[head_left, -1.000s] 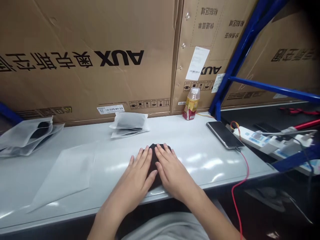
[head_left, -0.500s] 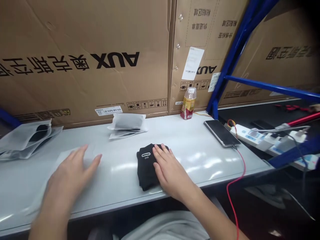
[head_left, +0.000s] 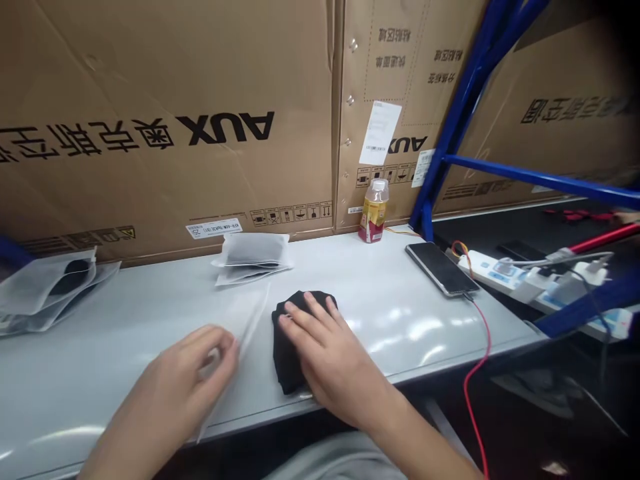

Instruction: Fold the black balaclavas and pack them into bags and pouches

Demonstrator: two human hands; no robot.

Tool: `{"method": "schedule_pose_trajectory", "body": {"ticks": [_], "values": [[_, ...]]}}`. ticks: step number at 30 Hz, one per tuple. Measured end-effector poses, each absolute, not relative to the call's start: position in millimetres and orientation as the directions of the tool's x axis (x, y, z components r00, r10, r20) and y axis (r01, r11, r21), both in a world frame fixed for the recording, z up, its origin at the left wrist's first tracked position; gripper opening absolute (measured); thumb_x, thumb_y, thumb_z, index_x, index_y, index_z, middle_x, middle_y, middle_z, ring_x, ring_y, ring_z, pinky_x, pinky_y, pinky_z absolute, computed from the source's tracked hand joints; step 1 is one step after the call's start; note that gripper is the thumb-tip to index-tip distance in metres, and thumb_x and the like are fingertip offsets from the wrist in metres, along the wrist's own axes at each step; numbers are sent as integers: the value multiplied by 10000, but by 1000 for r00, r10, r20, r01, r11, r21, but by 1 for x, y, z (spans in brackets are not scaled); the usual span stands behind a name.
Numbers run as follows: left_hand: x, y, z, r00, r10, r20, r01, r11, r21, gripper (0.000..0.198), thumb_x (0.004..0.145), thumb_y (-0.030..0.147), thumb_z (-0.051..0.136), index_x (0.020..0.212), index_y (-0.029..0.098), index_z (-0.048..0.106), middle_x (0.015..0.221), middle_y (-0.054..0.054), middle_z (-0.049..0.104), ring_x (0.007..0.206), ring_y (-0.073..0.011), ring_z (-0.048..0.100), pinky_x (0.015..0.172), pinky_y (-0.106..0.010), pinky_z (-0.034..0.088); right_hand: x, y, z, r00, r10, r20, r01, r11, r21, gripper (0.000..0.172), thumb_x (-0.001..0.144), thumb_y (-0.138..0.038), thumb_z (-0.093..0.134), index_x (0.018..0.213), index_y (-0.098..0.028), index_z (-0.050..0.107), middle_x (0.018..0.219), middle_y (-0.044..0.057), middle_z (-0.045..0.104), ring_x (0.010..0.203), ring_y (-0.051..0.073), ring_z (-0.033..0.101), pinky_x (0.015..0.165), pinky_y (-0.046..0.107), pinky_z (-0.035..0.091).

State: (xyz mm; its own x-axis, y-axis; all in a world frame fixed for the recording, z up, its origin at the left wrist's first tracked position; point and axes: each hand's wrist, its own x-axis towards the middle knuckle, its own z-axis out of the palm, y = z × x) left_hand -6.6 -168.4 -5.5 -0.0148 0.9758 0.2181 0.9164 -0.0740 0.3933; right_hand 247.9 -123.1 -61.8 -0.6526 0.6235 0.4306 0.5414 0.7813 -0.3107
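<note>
My left hand [head_left: 180, 377] pinches the edge of a thin translucent plastic bag [head_left: 247, 320], which stands up on edge from the table. A folded black cloth item [head_left: 286, 353] lies on the table just to the right of that bag. My right hand [head_left: 330, 353] rests flat on it with the fingers spread, covering most of its top. Any marking on the cloth is hidden under that hand.
A pile of translucent bags [head_left: 253, 257] lies at the back of the white table [head_left: 400, 330], with more bags [head_left: 45, 290] at far left. A drink bottle [head_left: 374, 211], a phone [head_left: 440, 268], a power strip [head_left: 505, 275] and a blue rack [head_left: 540, 177] stand beyond, before large cardboard boxes [head_left: 165, 127].
My left hand has gone from lying flat on the bag to pinching it, with the bag's edge raised. My right hand has slid left across the black cloth, covering its small label.
</note>
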Motion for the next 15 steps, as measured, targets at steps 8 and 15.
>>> {"method": "schedule_pose_trajectory", "body": {"ticks": [8, 15], "values": [[18, -164, -6, -57, 978, 199, 831, -64, 553, 378, 977, 517, 508, 734, 244, 604, 1247, -60, 765, 1081, -242, 730, 735, -265, 635, 225, -121, -41, -731, 531, 429, 461, 847, -263, 296, 979, -158, 569, 1262, -174, 652, 1145, 103, 697, 1161, 297, 568, 1096, 521, 463], [15, -160, -10, -197, 928, 317, 859, 7, 512, 283, 950, 447, 510, 747, 259, 570, 1191, -31, 790, 985, -248, 754, 791, -334, 622, 239, -111, -41, -715, 601, 357, 459, 789, -409, 435, 1006, -325, 612, 1418, -187, 589, 1471, 135, 588, 1372, 298, 509, 1159, 480, 446]]}}
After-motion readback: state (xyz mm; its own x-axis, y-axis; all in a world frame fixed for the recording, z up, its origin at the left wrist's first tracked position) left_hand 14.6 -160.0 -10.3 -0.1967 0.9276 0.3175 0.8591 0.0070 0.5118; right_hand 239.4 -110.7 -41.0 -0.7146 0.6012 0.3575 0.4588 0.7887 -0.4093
